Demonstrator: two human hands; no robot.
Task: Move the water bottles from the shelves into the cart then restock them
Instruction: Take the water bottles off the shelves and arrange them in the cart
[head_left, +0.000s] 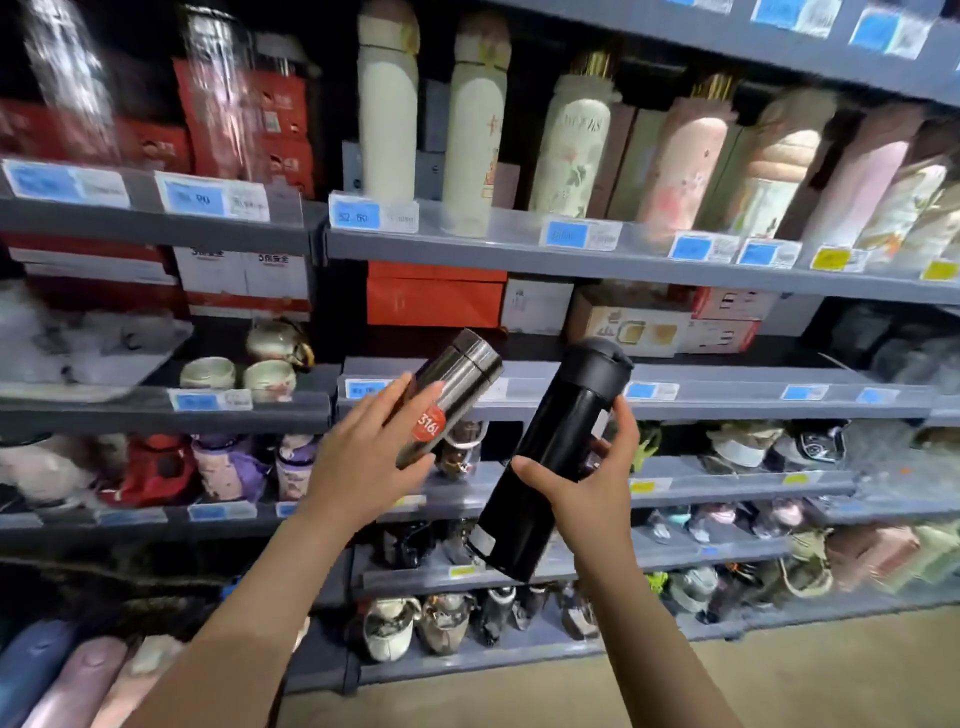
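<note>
Both hands are full, each around one bottle, held in front of the shelves and clear of them. Left hand (363, 457) wraps the lower half of a steel bottle (452, 389), fingers curled round its body, thumb side hidden; the bottle tilts with its cap toward 1 o'clock. Right hand (592, 478) grips a black bottle (550, 457) at mid-body, thumb across the front, fingers behind, cap also toward 1 o'clock and base hanging down toward 7. Bottles are near each other, not touching. Step, as a judgement: either just pulled off the shelf (727, 389) behind them or about to go back on; the cart is not in view, so I cannot tell which. That shelf's front row looks bare just behind the hands. Next move calls for carrying both without knocking them together, then setting each upright on its base. Steel bottle: brushed metal cylinder, darker cap band, shiny, round red sticker (428, 423) on the side. Black bottle: taller, smooth, semi-gloss, domed lid with a flip catch, small pale label near the base. Both rigid and slick, so a firm wrap is needed. Shelves are grey metal with clear plastic price strips (582, 234).
</note>
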